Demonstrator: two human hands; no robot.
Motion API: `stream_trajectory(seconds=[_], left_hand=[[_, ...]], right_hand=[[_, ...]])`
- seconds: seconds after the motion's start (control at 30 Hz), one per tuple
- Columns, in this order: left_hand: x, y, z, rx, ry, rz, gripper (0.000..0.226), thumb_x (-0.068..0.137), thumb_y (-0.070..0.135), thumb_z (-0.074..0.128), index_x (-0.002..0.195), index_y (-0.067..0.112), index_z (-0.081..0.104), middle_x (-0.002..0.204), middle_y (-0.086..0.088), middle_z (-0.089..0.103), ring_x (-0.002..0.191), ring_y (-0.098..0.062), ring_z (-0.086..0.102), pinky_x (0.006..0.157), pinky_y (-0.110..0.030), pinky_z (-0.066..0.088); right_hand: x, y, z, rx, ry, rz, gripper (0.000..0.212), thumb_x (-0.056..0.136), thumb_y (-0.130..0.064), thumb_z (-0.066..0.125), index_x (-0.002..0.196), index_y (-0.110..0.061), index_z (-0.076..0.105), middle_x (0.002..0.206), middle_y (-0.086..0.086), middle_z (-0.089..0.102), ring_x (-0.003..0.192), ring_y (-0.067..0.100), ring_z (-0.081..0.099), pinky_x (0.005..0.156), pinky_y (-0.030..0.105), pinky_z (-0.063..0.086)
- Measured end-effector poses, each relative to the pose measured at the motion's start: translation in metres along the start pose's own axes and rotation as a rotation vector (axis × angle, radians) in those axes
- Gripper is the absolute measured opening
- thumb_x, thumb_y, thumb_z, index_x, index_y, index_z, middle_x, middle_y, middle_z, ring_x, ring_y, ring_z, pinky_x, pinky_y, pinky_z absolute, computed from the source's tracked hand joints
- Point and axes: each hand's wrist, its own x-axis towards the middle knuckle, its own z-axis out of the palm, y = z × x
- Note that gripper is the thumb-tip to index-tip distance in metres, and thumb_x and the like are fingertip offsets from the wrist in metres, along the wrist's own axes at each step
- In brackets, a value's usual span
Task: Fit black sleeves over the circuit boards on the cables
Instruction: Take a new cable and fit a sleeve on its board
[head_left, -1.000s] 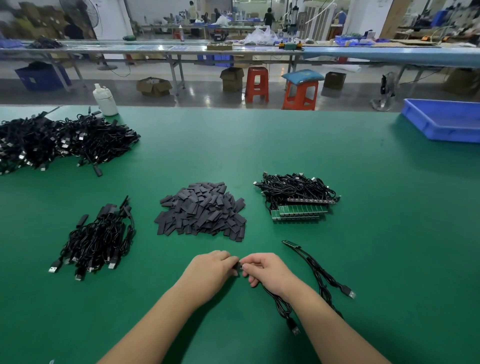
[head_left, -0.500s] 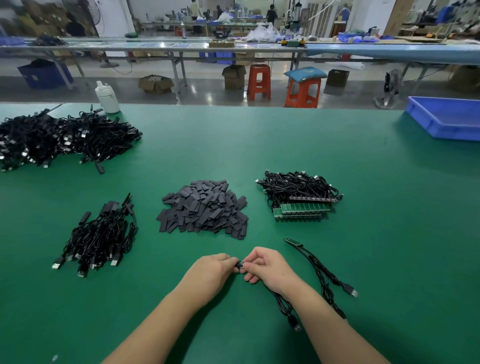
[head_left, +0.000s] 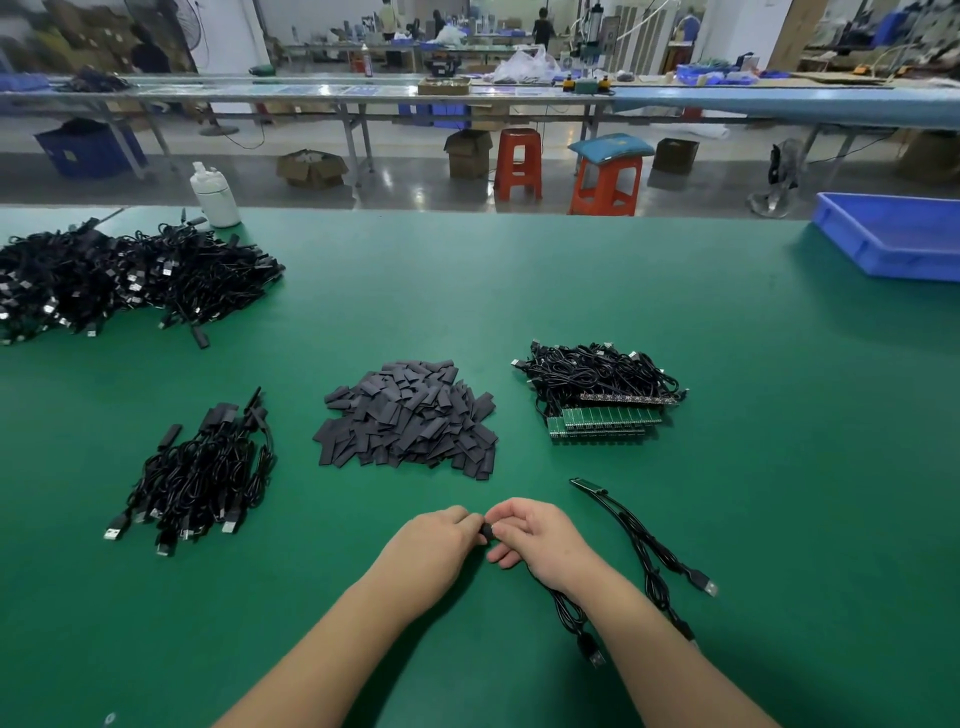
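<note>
Both hands, left (head_left: 434, 545) and right (head_left: 540, 540), pinch one sleeve (head_left: 487, 531) between them, sleeved cables (head_left: 200, 470) far left, bare boards (head_left: 605, 421) ahead-right still waiting.

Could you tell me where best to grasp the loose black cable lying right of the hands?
I would pinch the loose black cable just behind its flat board end, coming from above. That end lies flat on the green mat and points toward the sleeve pile, clear of the right hand.
</note>
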Motion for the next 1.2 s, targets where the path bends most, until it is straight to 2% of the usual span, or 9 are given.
stream_trajectory(seconds=[0.1, 0.27, 0.4, 0.57, 0.73, 0.93, 1.07, 1.13, 1.2], left_hand=[[0.003, 0.001, -0.001, 0.035, -0.035, -0.016, 0.025, 0.103, 0.029, 0.041, 0.123, 0.02, 0.053, 0.103, -0.002, 0.056, 0.093, -0.024, 0.059, 0.074, -0.033, 0.041], [0.009, 0.006, -0.003, 0.072, -0.105, -0.014, 0.026, 0.1, 0.021, 0.044, 0.125, 0.018, 0.05, 0.107, -0.004, 0.054, 0.096, -0.025, 0.058, 0.078, -0.035, 0.043], [0.012, 0.011, -0.005, 0.114, -0.149, -0.036, 0.025, 0.098, 0.017, 0.046, 0.123, 0.015, 0.048, 0.109, -0.005, 0.052, 0.096, -0.026, 0.058, 0.076, -0.036, 0.043], [0.011, 0.016, -0.007, 0.151, -0.202, -0.038, 0.032, 0.09, 0.005, 0.051, 0.121, 0.013, 0.046, 0.111, -0.007, 0.05, 0.094, -0.028, 0.059, 0.068, -0.033, 0.036], [0.015, 0.018, -0.011, 0.195, -0.22, -0.03, 0.029, 0.091, 0.004, 0.05, 0.119, 0.011, 0.048, 0.111, -0.009, 0.051, 0.095, -0.029, 0.059, 0.07, -0.035, 0.04], [0.02, 0.02, -0.011, 0.203, -0.241, -0.009, 0.028, 0.091, 0.004, 0.051, 0.118, 0.009, 0.047, 0.111, -0.01, 0.05, 0.099, -0.029, 0.057, 0.077, -0.038, 0.046], [0.022, 0.011, -0.005, 0.103, -0.16, 0.016, 0.034, 0.091, 0.006, 0.049, 0.124, 0.012, 0.047, 0.121, -0.007, 0.047, 0.109, -0.026, 0.053, 0.087, -0.036, 0.048], [0.023, 0.009, -0.001, -0.115, -0.028, -0.05, 0.049, 0.093, 0.009, 0.052, 0.14, 0.017, 0.041, 0.141, -0.001, 0.038, 0.114, -0.023, 0.053, 0.09, -0.034, 0.047], [0.023, 0.014, -0.002, -0.382, 0.139, -0.178, 0.06, 0.095, 0.016, 0.056, 0.149, 0.023, 0.032, 0.148, 0.007, 0.032, 0.112, -0.019, 0.056, 0.094, -0.033, 0.047]], right_hand=[[-0.001, 0.001, 0.0, -0.01, 0.008, -0.001, 0.019, 0.101, -0.001, 0.047, 0.102, -0.015, 0.06, 0.088, 0.003, 0.071, 0.073, 0.013, 0.071, 0.067, 0.024, 0.056], [0.001, 0.003, 0.0, -0.018, 0.043, 0.001, 0.018, 0.101, -0.001, 0.047, 0.101, -0.016, 0.057, 0.083, 0.003, 0.07, 0.07, 0.014, 0.071, 0.069, 0.028, 0.059], [0.001, 0.004, 0.001, -0.013, 0.061, 0.006, 0.016, 0.101, -0.002, 0.047, 0.101, -0.014, 0.056, 0.08, 0.003, 0.069, 0.069, 0.014, 0.07, 0.07, 0.03, 0.059], [0.0, 0.002, 0.001, -0.028, 0.073, 0.002, 0.014, 0.101, -0.002, 0.048, 0.102, -0.012, 0.056, 0.077, 0.004, 0.069, 0.068, 0.014, 0.069, 0.069, 0.029, 0.059], [-0.001, 0.001, 0.001, -0.033, 0.087, 0.008, 0.012, 0.101, -0.003, 0.048, 0.101, -0.012, 0.056, 0.078, 0.006, 0.069, 0.072, 0.02, 0.07, 0.072, 0.033, 0.06], [0.0, 0.002, 0.001, -0.007, 0.104, 0.018, 0.012, 0.101, -0.002, 0.047, 0.101, -0.011, 0.054, 0.079, 0.007, 0.069, 0.068, 0.017, 0.071, 0.07, 0.034, 0.061], [-0.001, 0.001, 0.003, 0.021, 0.123, 0.006, 0.01, 0.1, -0.002, 0.05, 0.105, -0.011, 0.051, 0.073, 0.004, 0.069, 0.07, 0.021, 0.07, 0.074, 0.039, 0.06], [-0.003, -0.002, 0.002, 0.122, 0.14, 0.003, 0.018, 0.098, 0.0, 0.052, 0.114, -0.01, 0.051, 0.08, 0.007, 0.069, 0.07, 0.019, 0.07, 0.07, 0.033, 0.06], [-0.005, -0.007, 0.001, 0.31, 0.19, 0.001, 0.026, 0.097, 0.001, 0.055, 0.12, -0.011, 0.054, 0.087, 0.011, 0.071, 0.073, 0.017, 0.07, 0.067, 0.027, 0.057]])
